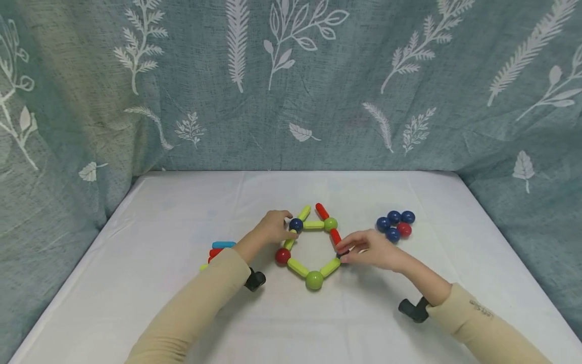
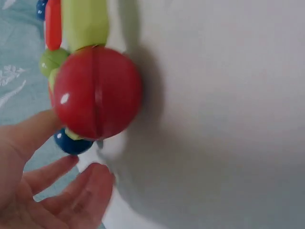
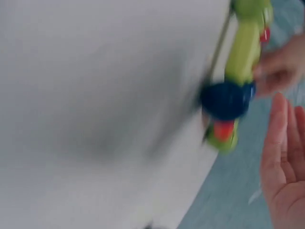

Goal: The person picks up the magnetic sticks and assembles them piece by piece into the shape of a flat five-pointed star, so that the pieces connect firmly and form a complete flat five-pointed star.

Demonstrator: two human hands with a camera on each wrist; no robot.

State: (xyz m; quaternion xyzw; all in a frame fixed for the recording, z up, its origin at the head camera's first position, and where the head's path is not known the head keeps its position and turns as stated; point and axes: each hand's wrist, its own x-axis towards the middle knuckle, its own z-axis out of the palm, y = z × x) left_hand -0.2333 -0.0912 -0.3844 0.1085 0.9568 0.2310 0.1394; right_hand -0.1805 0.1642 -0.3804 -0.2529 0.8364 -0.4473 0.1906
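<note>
A ring of magnetic-looking rods and balls lies on the white table, made of yellow-green rods point(image 1: 297, 268), a red rod point(image 1: 335, 236), a red ball point(image 1: 283, 256), green balls point(image 1: 314, 280) and blue balls. My left hand point(image 1: 274, 226) pinches the blue ball point(image 1: 296, 225) at the ring's far left corner between thumb and fingers. Two rods point away from the far corners: one yellow-green point(image 1: 304, 212), one red point(image 1: 322, 211). At the ring's right corner, my right hand point(image 1: 370, 248) is beside another blue ball point(image 3: 225, 101), its fingers fairly straight and apart from it in the blurred right wrist view.
Several loose blue balls point(image 1: 394, 217) and a red ball point(image 1: 403, 230) sit to the right of the ring. Blue point(image 1: 223, 244), red and yellow-green rods lie at left, partly behind the left forearm. A patterned green-blue cloth point(image 1: 291, 126) hangs behind the table point(image 1: 364, 323).
</note>
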